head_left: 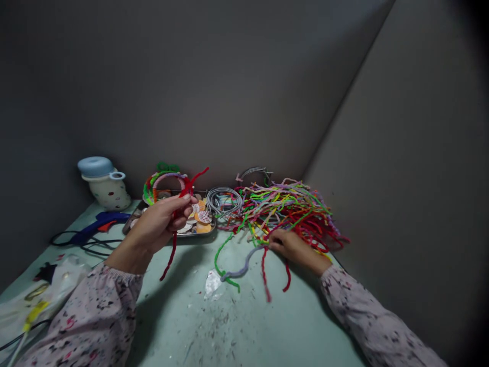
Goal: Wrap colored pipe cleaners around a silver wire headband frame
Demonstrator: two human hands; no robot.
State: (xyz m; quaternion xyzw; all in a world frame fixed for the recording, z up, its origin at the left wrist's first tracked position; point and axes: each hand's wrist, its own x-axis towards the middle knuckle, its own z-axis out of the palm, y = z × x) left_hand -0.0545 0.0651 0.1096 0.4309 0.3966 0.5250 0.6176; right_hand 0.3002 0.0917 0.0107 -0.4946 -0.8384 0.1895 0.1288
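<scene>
While the left hand (pixel 165 216) pinches a red fuzzy strand (pixel 197 177) between thumb and fingers, one end rising above the fingertips and the other dangling below the palm, the right hand (pixel 283 243) bends down into the near edge of a tangled strand pile (pixel 286 201). Whether the right hand grips one of those strands, I cannot tell — its fingers hide the spot.

Loose ends sprawl forward over the pale green bench (pixel 260 329): a green strand (pixel 217 257) crosses a lilac strand (pixel 246 267), their far tips near a whitish scrap (pixel 213 284). The right hand and forearm cover part of the red strands.

Behind the left hand, and partly blocked by it, sits a metal tray (pixel 198 234) of orange and white shell-like pieces (pixel 204 216). Several wrapped hoops (pixel 168 177) stand at its back, pink and green among their colours; a coil of grey wire (pixel 224 201) rests between tray and pile.

Farther left, a blue-lidded bottle (pixel 110 192) stands near the wall, with a blue tool (pixel 98 222) and a dark cable (pixel 88 248) before it. Nearer lies a clear plastic bag (pixel 71 275), close to a yellow tag (pixel 35 315) — any writing there, or among the bottle's small coloured marks, is too small to read.
</scene>
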